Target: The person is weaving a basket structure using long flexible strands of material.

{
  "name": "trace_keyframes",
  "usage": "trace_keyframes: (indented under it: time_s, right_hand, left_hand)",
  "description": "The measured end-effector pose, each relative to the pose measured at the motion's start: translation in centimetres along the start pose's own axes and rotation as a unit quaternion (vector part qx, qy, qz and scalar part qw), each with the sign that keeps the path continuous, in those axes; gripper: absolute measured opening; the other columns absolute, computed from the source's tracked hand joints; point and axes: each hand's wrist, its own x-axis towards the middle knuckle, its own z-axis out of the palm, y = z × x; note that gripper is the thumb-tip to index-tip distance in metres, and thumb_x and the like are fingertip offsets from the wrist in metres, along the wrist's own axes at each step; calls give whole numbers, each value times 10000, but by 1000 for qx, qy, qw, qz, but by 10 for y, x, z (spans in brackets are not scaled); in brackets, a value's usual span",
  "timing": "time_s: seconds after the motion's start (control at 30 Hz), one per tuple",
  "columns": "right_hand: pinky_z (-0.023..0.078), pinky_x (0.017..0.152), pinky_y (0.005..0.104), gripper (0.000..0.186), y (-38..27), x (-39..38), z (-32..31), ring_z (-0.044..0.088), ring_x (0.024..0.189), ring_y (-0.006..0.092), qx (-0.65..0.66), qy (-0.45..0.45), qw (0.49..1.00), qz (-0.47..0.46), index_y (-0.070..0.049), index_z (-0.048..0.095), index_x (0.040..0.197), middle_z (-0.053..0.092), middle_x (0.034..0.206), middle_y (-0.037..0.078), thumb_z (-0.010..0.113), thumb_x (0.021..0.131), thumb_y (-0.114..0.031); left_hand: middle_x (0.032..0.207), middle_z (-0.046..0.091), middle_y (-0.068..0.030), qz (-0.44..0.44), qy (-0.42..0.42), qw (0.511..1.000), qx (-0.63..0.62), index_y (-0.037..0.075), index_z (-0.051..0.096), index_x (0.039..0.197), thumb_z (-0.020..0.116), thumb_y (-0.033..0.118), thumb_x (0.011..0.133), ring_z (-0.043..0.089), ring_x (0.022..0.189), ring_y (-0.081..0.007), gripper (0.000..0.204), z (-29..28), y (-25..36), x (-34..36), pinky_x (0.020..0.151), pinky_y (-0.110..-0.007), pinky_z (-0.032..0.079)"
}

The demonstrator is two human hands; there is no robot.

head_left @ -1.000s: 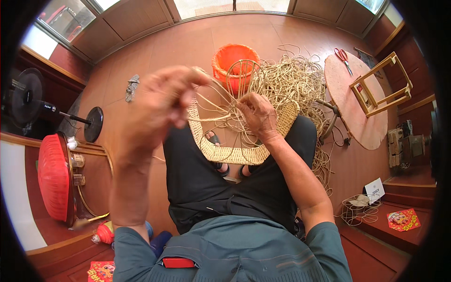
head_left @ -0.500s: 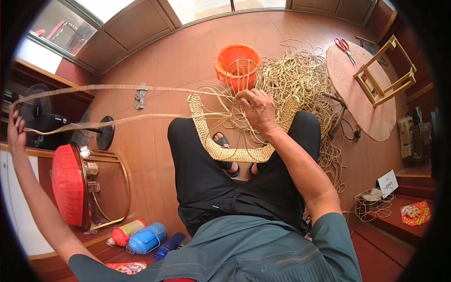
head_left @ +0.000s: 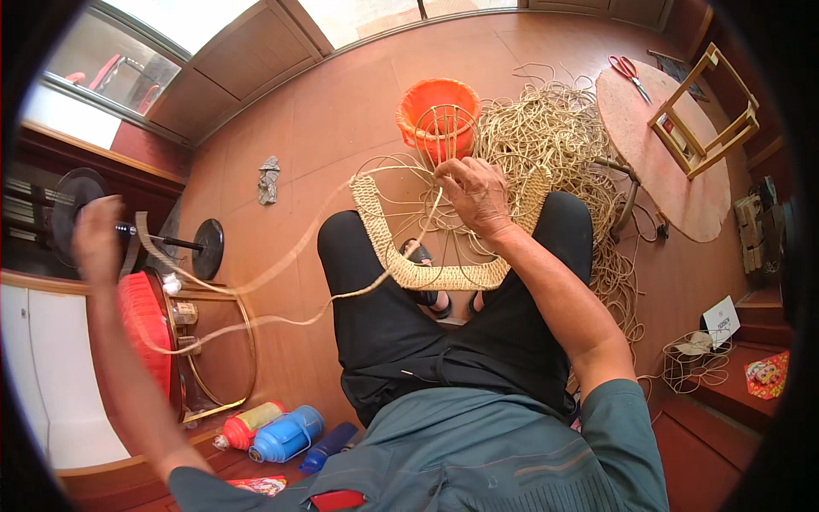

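My right hand [head_left: 478, 194] is closed in a pinch over the middle of a wire frame, on a straw-coloured cord [head_left: 348, 295] near the frame's upright loops [head_left: 447, 136]. A U-shaped band of tightly woven straw cord [head_left: 452, 277] lies across my knees and encloses the lower part of the frame. My left hand [head_left: 98, 239] is far out to the left, smeared by motion, so its fingers cannot be made out. From the frame the cord runs leftward in a long loose loop, sagging below that hand.
An orange bucket [head_left: 435, 115] stands beyond the frame. Right of it is a big heap of cord [head_left: 546, 136]. Red-handled scissors [head_left: 630, 77] and a small wooden stool frame [head_left: 704, 115] rest on a round board [head_left: 623, 119]. A blue flask [head_left: 287, 433] lies at lower left.
My left hand has swung inward and down from the far left. The cord, which was stretched out taut, now hangs slack in curves. My right hand stays at the frame.
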Motion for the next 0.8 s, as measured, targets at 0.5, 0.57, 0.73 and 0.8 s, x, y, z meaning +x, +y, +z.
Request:
trace_keyframes:
  time_s: [0.5, 0.57, 0.73, 0.8]
  right_hand:
    - [417, 816, 417, 25, -12, 3, 1, 640, 856, 231, 26, 8, 1000, 9, -253, 750, 988, 611, 806, -14, 745, 972, -271]
    - [419, 815, 413, 20, -11, 5, -1, 640, 856, 223, 7, 7, 1000, -5, -258, 750, 986, 608, 804, -19, 746, 971, -271]
    - [413, 807, 404, 17, -10, 5, 5, 634, 847, 217, 5, 21, 999, -27, -269, 753, 990, 591, 801, -22, 748, 974, -269]
    - [414, 805, 404, 22, -7, 2, 6, 630, 838, 219, 7, 23, 999, -39, -272, 755, 995, 587, 798, -20, 749, 973, -270]
  left_hand:
    - [897, 752, -130, 18, -291, 956, 38, 20, 777, 1080, 664, 179, 1070, 686, 760, -309, 195, 189, 134, -206, 726, -412, 547]
    - [957, 765, -203, 141, -170, 918, 329, 22, 773, 1045, 695, 177, 1038, 704, 850, -411, 174, 171, 113, -186, 777, -445, 562]
    - [993, 767, -106, -21, -247, 931, -268, 0, 768, 1185, 659, 153, 1071, 668, 733, -200, 219, 237, 190, -186, 695, -362, 539]
    - [1003, 747, -48, -197, -380, 774, -467, -22, 710, 1305, 659, 208, 1110, 629, 729, -86, 305, 268, 226, -182, 667, -231, 505]
